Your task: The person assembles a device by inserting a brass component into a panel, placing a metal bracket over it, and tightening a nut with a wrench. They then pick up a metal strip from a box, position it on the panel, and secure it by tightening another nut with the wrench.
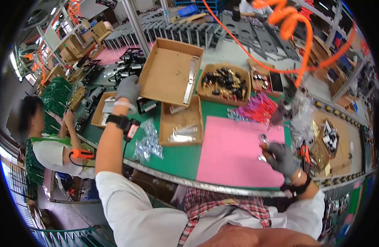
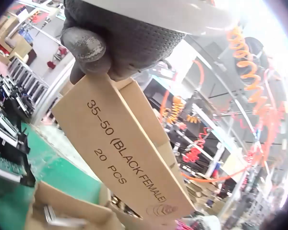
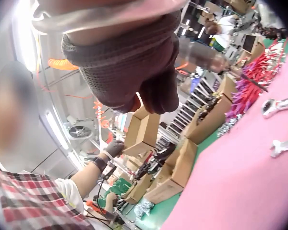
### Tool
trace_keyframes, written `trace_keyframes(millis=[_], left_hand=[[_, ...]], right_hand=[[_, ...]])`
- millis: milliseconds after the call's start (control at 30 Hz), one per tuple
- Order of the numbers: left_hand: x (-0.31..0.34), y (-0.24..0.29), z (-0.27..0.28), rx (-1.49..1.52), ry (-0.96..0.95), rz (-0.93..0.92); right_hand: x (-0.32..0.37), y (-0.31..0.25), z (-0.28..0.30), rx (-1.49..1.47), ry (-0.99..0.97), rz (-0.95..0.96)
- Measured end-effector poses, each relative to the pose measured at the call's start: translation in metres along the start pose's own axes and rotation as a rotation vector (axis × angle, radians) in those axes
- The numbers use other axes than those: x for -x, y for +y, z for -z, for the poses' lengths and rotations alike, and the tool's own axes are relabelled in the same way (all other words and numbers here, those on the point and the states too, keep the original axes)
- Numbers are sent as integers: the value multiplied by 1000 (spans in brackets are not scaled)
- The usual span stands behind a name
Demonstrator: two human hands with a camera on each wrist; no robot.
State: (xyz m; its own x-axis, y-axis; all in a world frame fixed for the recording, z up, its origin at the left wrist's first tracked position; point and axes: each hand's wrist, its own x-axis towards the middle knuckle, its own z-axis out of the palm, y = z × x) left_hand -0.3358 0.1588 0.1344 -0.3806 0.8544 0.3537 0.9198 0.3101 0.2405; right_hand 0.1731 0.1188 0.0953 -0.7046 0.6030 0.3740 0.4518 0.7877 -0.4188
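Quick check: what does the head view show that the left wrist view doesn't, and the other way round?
Only the head view: the right hand, the wrenches by it, the pink mat, and the metal strip inside the raised box.

Only the left wrist view: the print on that box's outer side, "35-50 (BLACK FEMALE) 20 PCS".

Both: the left hand gripping the raised box, with green tabletop below.

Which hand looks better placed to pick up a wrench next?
Probably the right hand: it looks empty and is close to the wrenches on the pink mat. The left hand is farther off, gripping the tilted cardboard box.
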Motion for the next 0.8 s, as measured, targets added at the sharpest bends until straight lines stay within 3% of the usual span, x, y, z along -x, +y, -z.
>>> trace_keyframes(millis=[100,200,267,500,633,733,800], left_hand=[[85,42,35,198,-21,-53],[158,51,17,176,-30,-208],[211,72,9,300,-181,-86],[335,124,-60,494,-312,14],[354,138,-81,421,-406,-12],[354,140,-89,433,-409,3],[350,140,-92,469,-419,31]], right_hand=[[-19,-6,-2,113,73,106],[-38,-14,-9,156,194,138],[-39,-14,-15,160,140,73],[3,-5,-45,514,-501,-347],[25,16,-86,618,-577,-371],[17,7,-88,735,-807,-390],[11,8,-95,775,-862,-380]])
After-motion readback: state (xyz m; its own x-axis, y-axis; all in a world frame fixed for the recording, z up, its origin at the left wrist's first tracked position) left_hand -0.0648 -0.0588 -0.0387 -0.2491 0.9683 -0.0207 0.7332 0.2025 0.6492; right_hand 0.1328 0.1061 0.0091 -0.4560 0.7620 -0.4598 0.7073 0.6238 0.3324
